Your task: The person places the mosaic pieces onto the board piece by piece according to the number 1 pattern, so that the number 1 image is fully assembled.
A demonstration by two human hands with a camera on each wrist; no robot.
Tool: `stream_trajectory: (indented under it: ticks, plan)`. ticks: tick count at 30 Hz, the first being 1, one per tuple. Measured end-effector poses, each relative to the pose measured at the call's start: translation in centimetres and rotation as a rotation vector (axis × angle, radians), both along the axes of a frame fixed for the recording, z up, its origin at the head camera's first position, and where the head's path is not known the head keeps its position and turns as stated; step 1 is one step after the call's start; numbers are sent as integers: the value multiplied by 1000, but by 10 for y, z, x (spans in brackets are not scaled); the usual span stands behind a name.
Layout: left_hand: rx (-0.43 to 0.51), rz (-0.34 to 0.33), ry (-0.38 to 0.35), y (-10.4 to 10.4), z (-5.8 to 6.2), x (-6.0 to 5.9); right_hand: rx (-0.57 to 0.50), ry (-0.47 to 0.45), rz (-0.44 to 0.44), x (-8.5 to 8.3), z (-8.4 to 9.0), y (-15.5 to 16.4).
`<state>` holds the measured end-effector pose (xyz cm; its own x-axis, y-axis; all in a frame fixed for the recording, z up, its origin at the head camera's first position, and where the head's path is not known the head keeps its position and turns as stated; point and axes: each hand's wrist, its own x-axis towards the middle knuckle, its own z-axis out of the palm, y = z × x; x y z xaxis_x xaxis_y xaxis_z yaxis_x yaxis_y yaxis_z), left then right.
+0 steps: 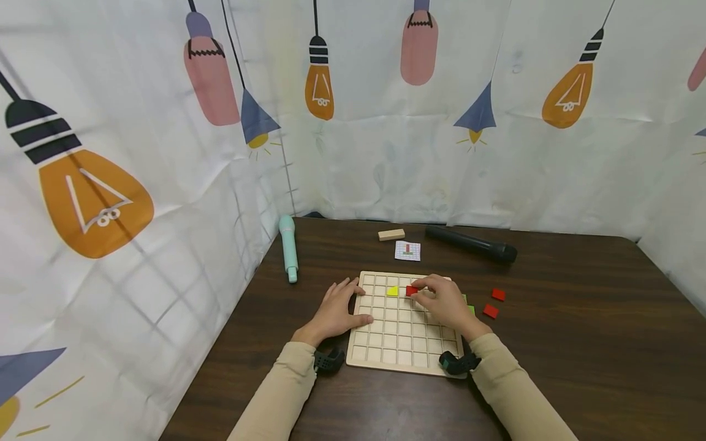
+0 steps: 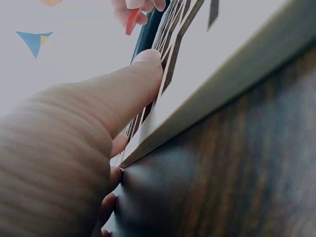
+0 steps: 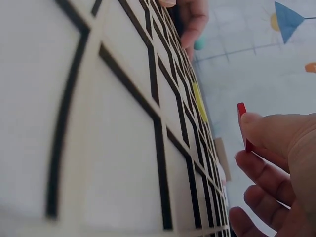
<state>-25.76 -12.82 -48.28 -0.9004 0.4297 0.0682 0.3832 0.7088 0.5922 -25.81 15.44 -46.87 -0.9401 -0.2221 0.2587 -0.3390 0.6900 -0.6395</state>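
A wooden grid board (image 1: 390,358) lies on the dark table, its surface divided into square cells. In its upper part sits a yellow piece (image 1: 393,291) with a slanted side. My right hand (image 1: 445,306) pinches a flat red square tile (image 3: 243,126) between thumb and fingers; the right wrist view shows it raised off the board. My left hand (image 1: 335,313) rests at the board's left edge, thumb on the top surface and fingers along the side. Green pieces (image 1: 471,310) lie by the board's right edge, partly hidden behind the right hand.
Two red tiles (image 1: 498,294) lie on the table right of the board. Behind the board are a small printed card (image 1: 407,250), a wooden block (image 1: 391,234) and a black microphone (image 1: 471,243). A mint-green microphone (image 1: 288,248) lies at the left edge. A patterned curtain (image 1: 375,159) surrounds the table.
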Motion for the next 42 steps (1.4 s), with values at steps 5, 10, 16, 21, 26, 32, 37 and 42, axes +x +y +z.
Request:
stream_trajectory:
  ticks: [5, 10, 16, 21, 26, 32, 37, 42]
  plan:
    - [-15, 5, 11, 0, -1, -1, 18, -12, 10, -6, -3, -6]
    - [-15, 6, 12, 1, -2, -2, 20, -22, 2, -8, -7, -10]
    - [-12, 5, 16, 0, -2, -2, 7, -38, -20, -9, -10, -12]
    - [-6, 7, 16, 0, -1, -1, 14, -45, -33, -9, -13, -13]
    - [-12, 13, 17, 1, 0, -1, 44, -41, -43, -9, -14, -14]
    - [-17, 15, 20, 1, 0, -1, 73, -32, -49, -6, -12, -16]
    - [-20, 13, 18, 1, -1, -1, 75, -19, -55, -7, -14, -17]
    - [-20, 13, 17, 1, 0, -1, 77, -21, -67, -9, -16, -17]
